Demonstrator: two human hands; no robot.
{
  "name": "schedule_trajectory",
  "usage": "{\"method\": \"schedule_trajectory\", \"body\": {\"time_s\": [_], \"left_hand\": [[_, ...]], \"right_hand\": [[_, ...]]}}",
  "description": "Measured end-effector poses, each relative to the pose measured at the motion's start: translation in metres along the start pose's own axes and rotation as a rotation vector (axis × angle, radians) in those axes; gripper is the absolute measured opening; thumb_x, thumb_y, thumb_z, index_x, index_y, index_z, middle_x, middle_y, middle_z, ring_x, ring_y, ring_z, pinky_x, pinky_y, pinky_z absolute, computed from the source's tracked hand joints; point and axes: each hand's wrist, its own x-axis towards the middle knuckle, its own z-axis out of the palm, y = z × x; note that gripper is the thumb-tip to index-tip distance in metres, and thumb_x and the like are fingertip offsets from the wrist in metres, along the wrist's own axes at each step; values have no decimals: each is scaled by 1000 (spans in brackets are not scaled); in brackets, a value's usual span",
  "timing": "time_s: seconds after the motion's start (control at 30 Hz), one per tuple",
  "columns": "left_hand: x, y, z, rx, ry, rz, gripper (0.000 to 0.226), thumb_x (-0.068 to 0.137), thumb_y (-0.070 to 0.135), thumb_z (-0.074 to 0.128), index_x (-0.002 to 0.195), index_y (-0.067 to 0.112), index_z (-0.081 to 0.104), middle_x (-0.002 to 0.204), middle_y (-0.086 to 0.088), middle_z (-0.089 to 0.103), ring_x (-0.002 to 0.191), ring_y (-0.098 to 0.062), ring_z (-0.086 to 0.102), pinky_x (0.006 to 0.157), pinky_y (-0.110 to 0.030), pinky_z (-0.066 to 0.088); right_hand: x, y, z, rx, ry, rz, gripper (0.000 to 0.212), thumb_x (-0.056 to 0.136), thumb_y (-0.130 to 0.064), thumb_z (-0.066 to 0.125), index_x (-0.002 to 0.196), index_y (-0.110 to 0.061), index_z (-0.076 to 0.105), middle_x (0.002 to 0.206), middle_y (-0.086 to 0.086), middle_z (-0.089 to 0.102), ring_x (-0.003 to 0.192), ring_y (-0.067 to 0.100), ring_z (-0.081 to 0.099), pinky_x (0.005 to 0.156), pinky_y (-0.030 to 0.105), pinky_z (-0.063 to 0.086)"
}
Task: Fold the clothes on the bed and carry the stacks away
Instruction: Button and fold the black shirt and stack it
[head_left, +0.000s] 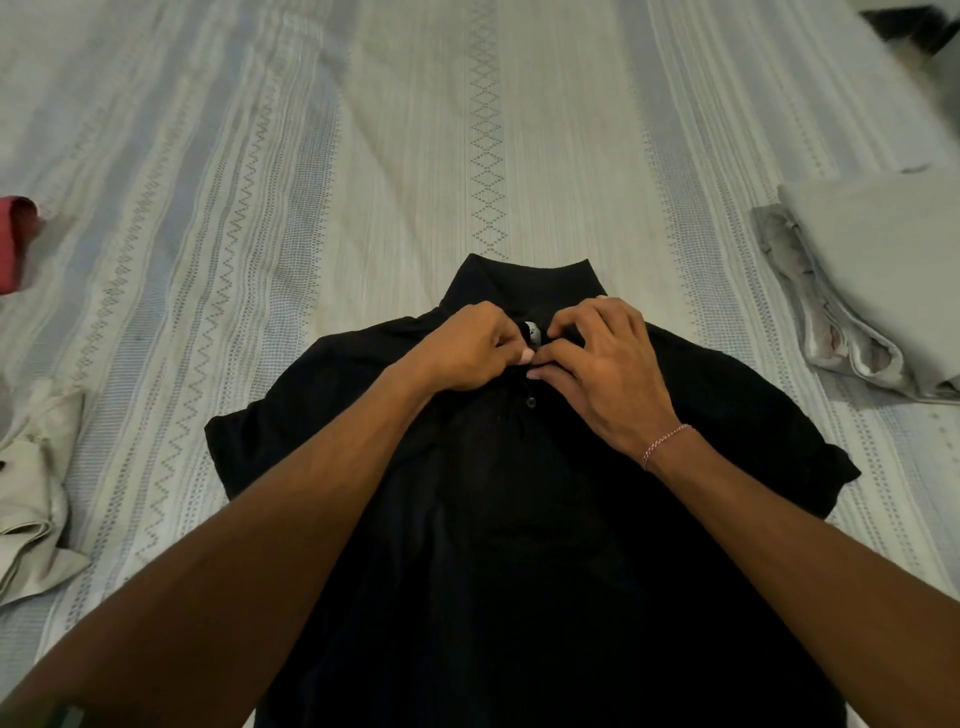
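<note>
A black short-sleeved polo shirt (519, 493) lies flat, front up, in the middle of the bed, its collar pointing away from me. Both of my hands meet at its button placket just below the collar. My left hand (467, 348) pinches the left edge of the placket. My right hand (602, 364), with a thin bracelet on its wrist, pinches the right edge. A white label shows inside the neck between my fingers. One black button is visible just below my fingertips.
The bed has a pale striped cover (363, 156). Folded beige and patterned clothes (872, 291) lie at the right edge. A crumpled cream garment (31, 499) sits at the left, with a red garment (15, 239) farther back.
</note>
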Motion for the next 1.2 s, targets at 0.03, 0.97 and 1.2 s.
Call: {"method": "schedule_trajectory", "body": {"time_s": [0.03, 0.97, 1.2], "left_hand": [[0, -2, 2, -36, 12, -18, 33, 99, 31, 62, 90, 2, 73, 88, -18, 70, 75, -27, 64, 82, -45, 55], [-12, -38, 57, -731, 118, -148, 8, 86, 18, 78, 94, 18, 76, 96, -12, 74, 90, -25, 69, 98, -37, 54], [-11, -40, 61, -750, 151, -158, 5, 89, 19, 76, 93, 22, 73, 70, -2, 56, 63, -11, 48, 71, -27, 46]], "right_hand": [[-1, -1, 1, 3, 18, 19, 24, 91, -42, 70, 91, -20, 77, 105, 4, 65, 108, 26, 51, 100, 39, 36], [28, 21, -5, 83, -428, -3, 20, 94, -44, 64, 110, -37, 74, 113, -5, 55, 118, 22, 43, 98, 38, 32], [42, 14, -6, 57, -555, -34, 23, 98, -39, 59, 117, -30, 68, 123, 0, 48, 125, 24, 36, 105, 40, 32]]}}
